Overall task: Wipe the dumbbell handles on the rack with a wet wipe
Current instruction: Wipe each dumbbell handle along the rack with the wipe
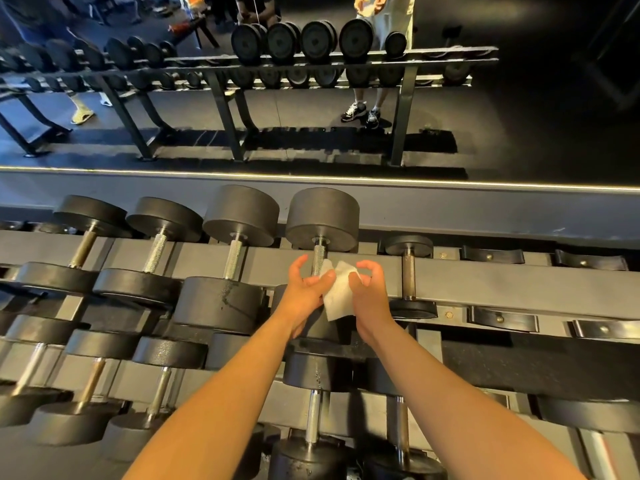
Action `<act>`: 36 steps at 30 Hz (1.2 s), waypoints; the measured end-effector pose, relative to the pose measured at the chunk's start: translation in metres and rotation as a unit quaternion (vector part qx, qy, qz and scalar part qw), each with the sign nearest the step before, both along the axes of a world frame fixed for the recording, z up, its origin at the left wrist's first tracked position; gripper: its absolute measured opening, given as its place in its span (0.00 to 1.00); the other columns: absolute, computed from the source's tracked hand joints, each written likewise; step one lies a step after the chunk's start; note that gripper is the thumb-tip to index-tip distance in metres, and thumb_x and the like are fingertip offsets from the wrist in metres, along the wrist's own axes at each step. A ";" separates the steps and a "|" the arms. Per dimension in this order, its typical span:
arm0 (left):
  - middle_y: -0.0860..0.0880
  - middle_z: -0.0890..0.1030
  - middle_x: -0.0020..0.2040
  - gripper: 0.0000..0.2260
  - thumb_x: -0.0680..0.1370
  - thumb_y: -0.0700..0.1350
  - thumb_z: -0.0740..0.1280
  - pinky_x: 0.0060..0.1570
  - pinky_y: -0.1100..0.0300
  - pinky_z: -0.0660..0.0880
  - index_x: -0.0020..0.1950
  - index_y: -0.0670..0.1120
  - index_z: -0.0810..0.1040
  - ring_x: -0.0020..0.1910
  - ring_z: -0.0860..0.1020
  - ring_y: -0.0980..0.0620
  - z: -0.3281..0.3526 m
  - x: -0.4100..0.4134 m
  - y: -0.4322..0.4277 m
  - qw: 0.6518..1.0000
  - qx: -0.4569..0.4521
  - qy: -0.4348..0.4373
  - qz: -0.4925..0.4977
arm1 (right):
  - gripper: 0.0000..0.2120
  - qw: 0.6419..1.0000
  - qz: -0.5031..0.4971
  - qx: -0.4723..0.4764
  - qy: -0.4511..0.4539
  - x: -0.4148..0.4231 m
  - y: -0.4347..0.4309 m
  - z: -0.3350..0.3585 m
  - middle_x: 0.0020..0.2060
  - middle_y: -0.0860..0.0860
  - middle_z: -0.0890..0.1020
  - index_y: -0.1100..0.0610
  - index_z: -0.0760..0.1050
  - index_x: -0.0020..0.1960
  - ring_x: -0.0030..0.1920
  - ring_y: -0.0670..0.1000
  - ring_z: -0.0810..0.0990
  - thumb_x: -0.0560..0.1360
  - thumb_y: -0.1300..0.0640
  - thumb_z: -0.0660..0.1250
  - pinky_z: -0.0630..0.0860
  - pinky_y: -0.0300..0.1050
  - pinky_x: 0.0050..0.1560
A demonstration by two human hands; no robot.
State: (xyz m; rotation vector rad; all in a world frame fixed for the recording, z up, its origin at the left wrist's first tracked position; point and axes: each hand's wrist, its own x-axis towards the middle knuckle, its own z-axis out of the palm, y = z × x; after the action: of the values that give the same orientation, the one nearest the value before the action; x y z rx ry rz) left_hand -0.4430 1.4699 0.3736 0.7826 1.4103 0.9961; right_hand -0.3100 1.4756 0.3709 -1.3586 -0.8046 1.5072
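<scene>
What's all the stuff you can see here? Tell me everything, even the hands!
Top dumbbells: five, black with metal handles, rack's upper tier; the fifth is smallest.
Lower dumbbells: several, black, tiers below.
Rack: one, grey, across the view.
Cradles: four, black, empty, upper tier's right end.
Mirror: one, behind the rack, showing racks and people's legs.
Wipe: one, white, over the fourth top dumbbell.
Left hand: one, pinches the wipe's left side.
Right hand: one, pinches the wipe's right side.

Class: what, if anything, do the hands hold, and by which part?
A white wet wipe: the left hand pinches its left edge, the right hand its right edge.
</scene>
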 end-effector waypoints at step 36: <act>0.51 0.81 0.52 0.12 0.80 0.39 0.69 0.42 0.74 0.73 0.63 0.49 0.80 0.47 0.78 0.56 -0.020 -0.013 0.076 0.964 0.057 0.244 -0.092 | 0.22 0.954 0.073 0.095 -0.276 0.000 0.065 -0.023 0.66 0.46 0.64 0.52 0.75 0.65 0.56 0.41 0.70 0.76 0.70 0.63 0.67 0.24 0.56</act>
State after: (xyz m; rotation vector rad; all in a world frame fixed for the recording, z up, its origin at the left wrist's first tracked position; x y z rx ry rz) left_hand -0.4561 1.5463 0.3535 1.2847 1.6668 0.7708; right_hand -0.3105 1.5408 0.3483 -1.6211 -1.3872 1.1225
